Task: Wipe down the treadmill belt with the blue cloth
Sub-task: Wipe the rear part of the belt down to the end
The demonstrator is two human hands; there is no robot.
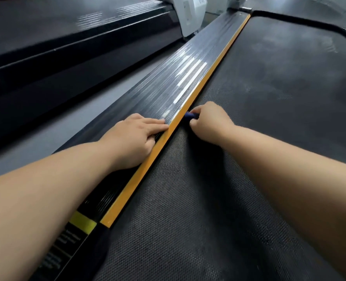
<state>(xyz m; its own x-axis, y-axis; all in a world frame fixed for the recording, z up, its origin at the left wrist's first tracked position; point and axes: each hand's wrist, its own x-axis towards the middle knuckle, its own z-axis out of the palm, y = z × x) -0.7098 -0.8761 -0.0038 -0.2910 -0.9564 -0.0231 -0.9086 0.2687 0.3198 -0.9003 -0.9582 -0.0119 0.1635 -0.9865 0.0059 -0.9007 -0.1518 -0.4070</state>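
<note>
The treadmill belt point(259, 122) fills the right and lower part of the head view: dark, finely textured, with faint pale smears toward its far end. Along its left edge runs a black ribbed side rail point(168, 86), glossy and catching white reflections. A narrow orange strip point(147, 165) lies between rail and belt. To the left, beyond a band of grey floor point(56, 134), stands a second treadmill point(66, 37), also black. A white housing point(190, 15) is visible at the top centre.

Both forearms are bare and reach forward from the lower corners of the frame.

The left hand point(135, 136) lies flat, palm down, on the side rail. Its fingers are straight and hold nothing, and the fingertips reach the orange strip.

The right hand point(210, 122) rests on the belt just beside the orange strip, fingers curled under and gripping the blue cloth point(189, 115). Only a small dark-blue fold of the cloth shows, at the fingertips, touching the belt's left edge; the rest is hidden under the hand.

A yellow label point(83, 222) marks the near end of the rail; the white lettering below it is blurred and unreadable.
</note>
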